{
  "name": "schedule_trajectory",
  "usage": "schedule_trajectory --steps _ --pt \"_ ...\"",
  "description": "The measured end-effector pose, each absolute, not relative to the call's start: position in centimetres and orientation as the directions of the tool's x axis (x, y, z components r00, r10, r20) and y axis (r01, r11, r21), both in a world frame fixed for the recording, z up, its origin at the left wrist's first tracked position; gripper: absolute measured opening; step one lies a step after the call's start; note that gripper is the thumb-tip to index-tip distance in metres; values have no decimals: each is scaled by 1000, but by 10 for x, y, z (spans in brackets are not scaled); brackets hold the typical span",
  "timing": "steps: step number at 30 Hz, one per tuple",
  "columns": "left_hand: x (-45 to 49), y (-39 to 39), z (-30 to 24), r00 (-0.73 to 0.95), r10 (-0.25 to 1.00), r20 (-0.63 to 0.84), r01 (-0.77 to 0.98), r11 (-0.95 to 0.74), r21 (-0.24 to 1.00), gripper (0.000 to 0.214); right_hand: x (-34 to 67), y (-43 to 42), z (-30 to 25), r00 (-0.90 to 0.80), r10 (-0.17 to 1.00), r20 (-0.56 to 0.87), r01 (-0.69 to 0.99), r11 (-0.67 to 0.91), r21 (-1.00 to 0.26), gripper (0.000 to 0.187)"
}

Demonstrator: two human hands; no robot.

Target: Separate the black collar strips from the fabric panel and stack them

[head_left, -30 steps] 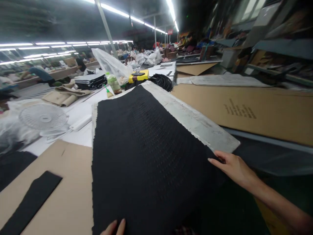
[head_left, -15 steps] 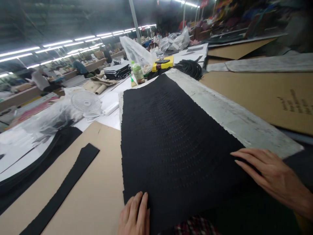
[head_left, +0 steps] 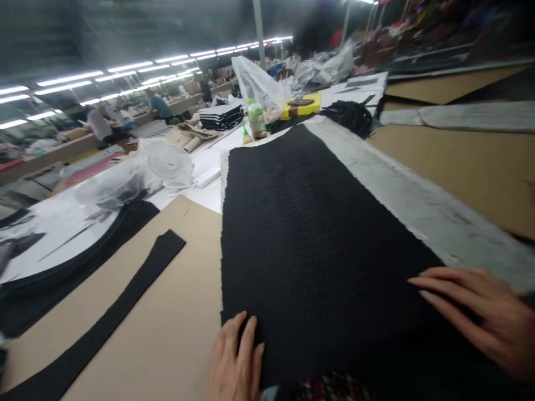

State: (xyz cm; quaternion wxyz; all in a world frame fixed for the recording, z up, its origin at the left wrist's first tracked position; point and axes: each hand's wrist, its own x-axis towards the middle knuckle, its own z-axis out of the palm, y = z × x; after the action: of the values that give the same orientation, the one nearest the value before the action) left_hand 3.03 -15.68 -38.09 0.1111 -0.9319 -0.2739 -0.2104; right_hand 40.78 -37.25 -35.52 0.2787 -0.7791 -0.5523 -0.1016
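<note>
A large black sheet with rows of embossed, crocodile-like texture point(head_left: 309, 234) lies in front of me, its side edges ragged. My left hand point(head_left: 236, 356) rests on its near left edge, fingers laid out over the surface. On the near right edge, my right hand point(head_left: 472, 306) touches the sheet with fingers stretched and slightly apart. Beneath the sheet, a pale, stained board point(head_left: 401, 172) shows along the right side. A long narrow black strip point(head_left: 121, 301) lies to the left on a tan board point(head_left: 167, 317). The sheet's near end is dark and partly out of sight.
A white fan point(head_left: 170, 164) and clear plastic stand at left. Farther back are a green-capped bottle point(head_left: 256, 120), a yellow box point(head_left: 301, 106), a coil of black strips point(head_left: 349, 117) and stacked black-and-white pieces point(head_left: 221, 116). Cardboard point(head_left: 460, 161) lies at right. People sit at distant benches.
My view has turned a little left, so the sheet and surroundings appear farther right. Both hands keep nearly the same places on the sheet.
</note>
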Motion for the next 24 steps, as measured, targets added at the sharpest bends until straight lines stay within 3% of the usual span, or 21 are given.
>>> schedule_trajectory --steps 4,7,18,24 --pt "24 -144 -390 793 407 453 497 -863 -96 37 364 -358 -327 52 939 340 965 40 -258 38" --pt "23 -140 -395 807 372 459 467 -878 -110 36 345 -345 -321 -70 967 244 966 127 -226 41" --pt "23 -143 -396 794 393 464 489 -866 -104 33 342 -335 -327 -70 991 116 958 99 -270 43" --pt "28 -151 -382 769 482 420 554 -830 -61 37 345 -338 -351 -106 958 266 973 154 -169 53"
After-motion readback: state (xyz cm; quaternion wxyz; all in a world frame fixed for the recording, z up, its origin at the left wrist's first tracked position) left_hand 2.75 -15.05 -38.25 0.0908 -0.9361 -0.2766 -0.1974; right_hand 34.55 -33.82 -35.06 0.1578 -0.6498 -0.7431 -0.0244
